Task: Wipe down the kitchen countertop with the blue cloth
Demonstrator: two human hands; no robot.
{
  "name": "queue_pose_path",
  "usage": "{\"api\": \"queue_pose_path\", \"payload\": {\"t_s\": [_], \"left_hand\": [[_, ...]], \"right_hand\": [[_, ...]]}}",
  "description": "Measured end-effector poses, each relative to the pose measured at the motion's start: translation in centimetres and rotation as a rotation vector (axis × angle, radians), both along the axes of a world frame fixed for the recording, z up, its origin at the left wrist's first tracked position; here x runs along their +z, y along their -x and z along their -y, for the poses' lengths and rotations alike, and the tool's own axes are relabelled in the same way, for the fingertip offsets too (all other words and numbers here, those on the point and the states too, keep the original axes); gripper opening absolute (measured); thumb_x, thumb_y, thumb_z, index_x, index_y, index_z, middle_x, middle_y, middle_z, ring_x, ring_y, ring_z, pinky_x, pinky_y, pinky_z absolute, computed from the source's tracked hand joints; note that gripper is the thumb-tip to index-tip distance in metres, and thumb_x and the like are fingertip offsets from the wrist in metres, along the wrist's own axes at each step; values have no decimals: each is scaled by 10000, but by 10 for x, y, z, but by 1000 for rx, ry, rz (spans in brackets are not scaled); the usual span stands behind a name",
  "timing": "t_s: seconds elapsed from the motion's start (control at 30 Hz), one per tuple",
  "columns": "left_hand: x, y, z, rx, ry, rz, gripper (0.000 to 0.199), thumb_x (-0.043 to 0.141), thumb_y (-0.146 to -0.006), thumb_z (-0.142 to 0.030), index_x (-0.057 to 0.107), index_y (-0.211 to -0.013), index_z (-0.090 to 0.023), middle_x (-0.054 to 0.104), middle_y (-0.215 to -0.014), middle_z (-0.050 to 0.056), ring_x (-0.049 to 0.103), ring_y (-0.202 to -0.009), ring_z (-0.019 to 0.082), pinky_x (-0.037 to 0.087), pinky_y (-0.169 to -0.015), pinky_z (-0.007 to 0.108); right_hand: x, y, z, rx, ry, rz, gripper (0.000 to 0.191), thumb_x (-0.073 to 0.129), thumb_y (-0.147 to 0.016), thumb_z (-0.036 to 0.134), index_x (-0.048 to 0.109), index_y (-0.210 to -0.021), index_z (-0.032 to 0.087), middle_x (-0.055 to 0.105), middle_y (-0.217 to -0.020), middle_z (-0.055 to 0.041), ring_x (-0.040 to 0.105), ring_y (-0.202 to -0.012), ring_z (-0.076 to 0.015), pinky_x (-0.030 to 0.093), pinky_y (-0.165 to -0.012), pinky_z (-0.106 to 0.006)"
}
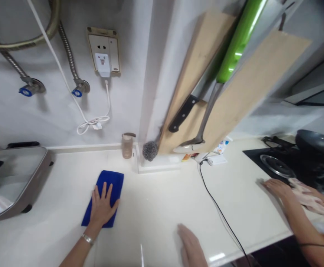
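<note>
My left hand (103,207) lies flat, fingers spread, on a folded dark blue cloth (117,181) on the white countertop (147,207). A silver band circles the left wrist. Nearer the counter's front edge is my right hand (191,244), slightly blurred and cut off by the bottom of the view. Its fingers look stretched out and close together, with nothing visible in them. Behind the cloth, against the wall, stands a small brownish translucent cup (127,146). A steel wool scrubber (150,150) sits right of it at the rack base.
Left stands an electric pan (30,185). Cutting boards (251,85), a black-handled knife (184,113) and a green-handled ladle (235,44) rise behind the counter. A black cable (220,211) crosses it. At right, another person's hand (280,187) is beside the stove (278,167), near a pale cloth (303,193).
</note>
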State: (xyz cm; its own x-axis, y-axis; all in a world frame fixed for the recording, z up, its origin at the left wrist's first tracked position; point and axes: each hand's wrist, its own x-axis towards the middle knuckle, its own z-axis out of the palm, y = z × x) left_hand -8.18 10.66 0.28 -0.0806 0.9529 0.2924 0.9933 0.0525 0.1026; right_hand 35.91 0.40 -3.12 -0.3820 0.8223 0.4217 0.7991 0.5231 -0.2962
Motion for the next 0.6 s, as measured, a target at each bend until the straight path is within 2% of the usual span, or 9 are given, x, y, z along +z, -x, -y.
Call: {"api": "queue_pose_path", "payload": {"t_s": [0.17,0.27,0.43,0.53,0.6], "left_hand": [[8,-83,59,-194,-4,8,771,519,-888,-535,298,-1536,-181,170,-1643,136,0,-1492,459,201,-1185,645],[15,-107,91,-272,39,17,787,523,-896,-541,222,-1558,-239,132,-1654,104,32,-1498,440,245,-1180,633],[26,-102,138,-272,163,45,798,569,-887,-493,185,-1560,-303,144,-1654,57,37,-1502,424,265,-1175,654],[30,-85,164,-219,201,76,780,597,-877,-459,218,-1549,-341,175,-1648,19,56,-1509,395,280,-1177,649],[31,-69,180,-131,192,85,749,599,-881,-426,247,-1538,-356,201,-1642,-1,71,-1512,375,281,-1184,637]], "right_hand": [[-3,2,5,-51,41,-2,546,422,-887,170,452,-1428,235,499,-1473,-106,506,-1328,-271,559,-1012,-492],[-6,0,7,-31,47,-64,521,463,-895,277,471,-1414,239,479,-1486,-111,507,-1319,-284,569,-992,-502],[-16,-12,7,6,24,-91,498,442,-915,278,465,-1411,232,517,-1444,-121,532,-1288,-287,568,-976,-502],[-34,-26,1,104,-24,-82,502,464,-906,242,466,-1408,221,552,-1408,-127,561,-1263,-293,571,-967,-477],[-47,-33,-7,176,-43,-74,520,495,-886,236,476,-1405,213,571,-1388,-133,591,-1231,-306,586,-936,-464]]}}
